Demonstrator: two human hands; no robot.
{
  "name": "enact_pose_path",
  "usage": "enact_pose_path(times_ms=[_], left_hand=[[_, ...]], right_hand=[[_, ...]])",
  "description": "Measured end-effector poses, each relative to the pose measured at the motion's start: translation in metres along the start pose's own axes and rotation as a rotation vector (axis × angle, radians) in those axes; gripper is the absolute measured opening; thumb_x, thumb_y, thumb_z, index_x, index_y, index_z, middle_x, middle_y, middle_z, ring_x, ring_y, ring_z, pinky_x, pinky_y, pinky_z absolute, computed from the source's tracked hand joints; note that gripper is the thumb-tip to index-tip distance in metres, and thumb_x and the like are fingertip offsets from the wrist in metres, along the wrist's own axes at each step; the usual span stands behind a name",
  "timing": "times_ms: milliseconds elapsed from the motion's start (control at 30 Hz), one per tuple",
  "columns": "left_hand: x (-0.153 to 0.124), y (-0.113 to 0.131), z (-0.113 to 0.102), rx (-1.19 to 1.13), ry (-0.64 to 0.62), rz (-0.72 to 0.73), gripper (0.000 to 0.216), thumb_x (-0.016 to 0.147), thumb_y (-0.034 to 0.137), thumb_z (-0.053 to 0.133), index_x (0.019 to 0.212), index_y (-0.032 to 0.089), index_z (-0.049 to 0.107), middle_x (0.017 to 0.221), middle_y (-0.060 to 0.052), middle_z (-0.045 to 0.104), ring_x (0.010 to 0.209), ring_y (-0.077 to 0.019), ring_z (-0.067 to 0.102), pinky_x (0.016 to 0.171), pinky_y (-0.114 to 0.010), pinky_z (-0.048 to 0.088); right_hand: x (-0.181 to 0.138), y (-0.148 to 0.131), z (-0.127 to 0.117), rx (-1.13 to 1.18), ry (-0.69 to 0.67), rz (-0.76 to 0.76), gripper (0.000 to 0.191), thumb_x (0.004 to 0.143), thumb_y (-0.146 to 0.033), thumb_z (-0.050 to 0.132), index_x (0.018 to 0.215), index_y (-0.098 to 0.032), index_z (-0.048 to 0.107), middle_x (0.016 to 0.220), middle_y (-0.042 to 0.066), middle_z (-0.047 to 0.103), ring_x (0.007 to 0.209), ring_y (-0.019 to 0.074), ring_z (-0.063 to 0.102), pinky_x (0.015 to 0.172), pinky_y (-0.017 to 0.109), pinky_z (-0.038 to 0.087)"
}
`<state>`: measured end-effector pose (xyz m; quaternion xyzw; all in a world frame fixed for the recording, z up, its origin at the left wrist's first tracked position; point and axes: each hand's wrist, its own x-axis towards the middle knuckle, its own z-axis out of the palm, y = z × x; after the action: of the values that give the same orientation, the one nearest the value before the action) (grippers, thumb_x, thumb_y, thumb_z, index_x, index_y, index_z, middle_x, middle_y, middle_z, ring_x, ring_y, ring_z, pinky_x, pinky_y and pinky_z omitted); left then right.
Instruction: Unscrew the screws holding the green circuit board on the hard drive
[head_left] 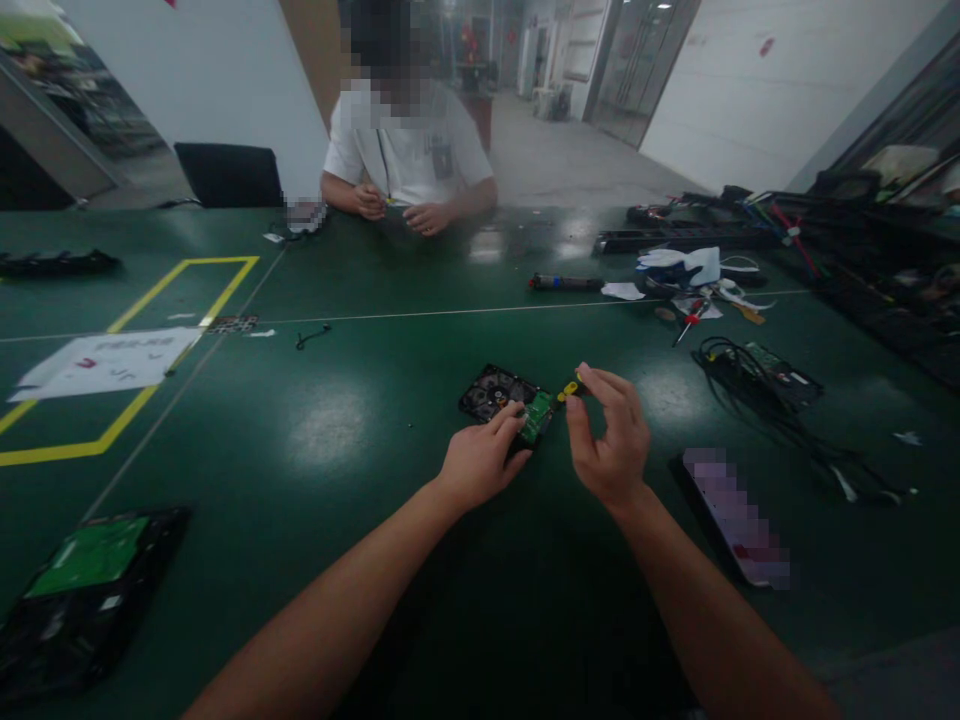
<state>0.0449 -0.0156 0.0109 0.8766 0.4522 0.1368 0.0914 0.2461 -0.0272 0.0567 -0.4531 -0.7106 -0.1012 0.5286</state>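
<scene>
In the middle of the green table lies a hard drive [495, 388], its dark metal underside up and a green circuit board [537, 415] at its right end. My left hand [484, 460] holds the drive, fingers over the board's near part and thumb at the near edge. Between the thumb and fingers of my right hand [616, 430] is a small yellow-and-black screwdriver [570, 390]. It points left toward the board's right edge; whether its tip touches a screw is too small to tell.
Another hard drive [90, 570] lies at the near left. Right of my hands are a phone [727, 515] and a board with black cables [780, 375]. A red-handled screwdriver [694, 315] lies beyond. Opposite, a person in a white shirt [412, 150] sits with both hands at the table.
</scene>
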Motion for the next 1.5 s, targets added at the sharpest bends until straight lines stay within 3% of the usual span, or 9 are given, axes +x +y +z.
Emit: enact_pose_path(times_ms=[233, 367, 500, 667, 933, 1133, 1333, 1500], left_hand=[[-0.0004, -0.0027, 0.0056, -0.001, 0.022, 0.003, 0.043, 0.1, 0.046, 0.056, 0.138, 0.027, 0.053, 0.164, -0.004, 0.045, 0.113, -0.0272, 0.072, 0.086, -0.041, 0.062], [0.0001, -0.0039, 0.0071, -0.012, 0.026, 0.018, 0.044, 0.1, 0.045, 0.056, 0.139, 0.026, 0.052, 0.163, -0.005, 0.045, 0.112, -0.0273, 0.073, 0.086, -0.042, 0.062], [0.0003, -0.0043, 0.0068, -0.012, 0.037, 0.026, 0.043, 0.1, 0.044, 0.057, 0.138, 0.025, 0.053, 0.162, -0.007, 0.046, 0.112, -0.028, 0.073, 0.084, -0.041, 0.062], [-0.0001, -0.0037, 0.0064, -0.017, 0.042, 0.02, 0.043, 0.1, 0.044, 0.057, 0.138, 0.025, 0.053, 0.162, -0.006, 0.046, 0.11, -0.0279, 0.073, 0.084, -0.043, 0.062], [0.0006, -0.0019, 0.0044, -0.005, 0.015, 0.005, 0.042, 0.1, 0.045, 0.055, 0.138, 0.026, 0.053, 0.164, -0.005, 0.044, 0.111, -0.0269, 0.073, 0.085, -0.042, 0.062], [0.0001, -0.0008, 0.0013, 0.001, 0.005, 0.01, 0.042, 0.101, 0.045, 0.053, 0.137, 0.024, 0.054, 0.164, -0.005, 0.044, 0.11, -0.0257, 0.073, 0.087, -0.042, 0.062], [-0.0008, 0.0006, -0.0005, 0.013, 0.014, 0.011, 0.042, 0.101, 0.046, 0.053, 0.137, 0.024, 0.053, 0.164, -0.003, 0.044, 0.111, -0.0256, 0.073, 0.087, -0.042, 0.062], [0.0015, 0.0015, 0.0018, 0.018, 0.032, -0.025, 0.04, 0.101, 0.04, 0.052, 0.137, 0.026, 0.054, 0.162, -0.004, 0.046, 0.103, -0.0253, 0.075, 0.081, -0.041, 0.062]], right_hand=[[-0.0029, 0.0018, 0.0046, 0.136, 0.039, 0.07, 0.05, 0.094, -0.012, 0.065, 0.14, -0.027, 0.052, 0.133, 0.01, 0.068, 0.115, 0.025, 0.071, 0.098, 0.05, 0.063], [-0.0021, 0.0026, 0.0027, 0.054, 0.051, 0.02, 0.049, 0.091, -0.014, 0.071, 0.135, -0.027, 0.057, 0.122, 0.008, 0.072, 0.111, 0.0246, 0.072, 0.096, 0.048, 0.063], [-0.0012, 0.0014, 0.0017, 0.003, 0.036, 0.008, 0.046, 0.093, -0.013, 0.067, 0.136, -0.027, 0.058, 0.123, 0.008, 0.071, 0.116, 0.0248, 0.069, 0.098, 0.048, 0.062], [-0.0046, 0.005, 0.0056, 0.156, 0.063, 0.078, 0.049, 0.093, -0.015, 0.069, 0.137, -0.027, 0.051, 0.13, 0.009, 0.069, 0.114, 0.0246, 0.072, 0.095, 0.049, 0.064], [0.0005, 0.0004, -0.0006, -0.02, 0.04, 0.009, 0.042, 0.093, -0.014, 0.066, 0.132, -0.027, 0.06, 0.12, 0.008, 0.071, 0.112, 0.0242, 0.069, 0.096, 0.047, 0.062], [-0.0062, 0.0077, 0.0048, 0.169, 0.037, 0.097, 0.049, 0.092, -0.013, 0.067, 0.137, -0.027, 0.051, 0.132, 0.009, 0.067, 0.114, 0.0244, 0.071, 0.096, 0.05, 0.064], [0.0005, 0.0024, -0.0006, 0.041, 0.046, 0.035, 0.045, 0.088, -0.014, 0.073, 0.128, -0.026, 0.059, 0.118, 0.008, 0.069, 0.111, 0.0243, 0.069, 0.092, 0.045, 0.064], [-0.0036, 0.002, 0.0023, 0.195, -0.014, 0.103, 0.051, 0.09, -0.012, 0.065, 0.137, -0.026, 0.05, 0.133, 0.011, 0.065, 0.114, 0.0253, 0.071, 0.095, 0.049, 0.064]])
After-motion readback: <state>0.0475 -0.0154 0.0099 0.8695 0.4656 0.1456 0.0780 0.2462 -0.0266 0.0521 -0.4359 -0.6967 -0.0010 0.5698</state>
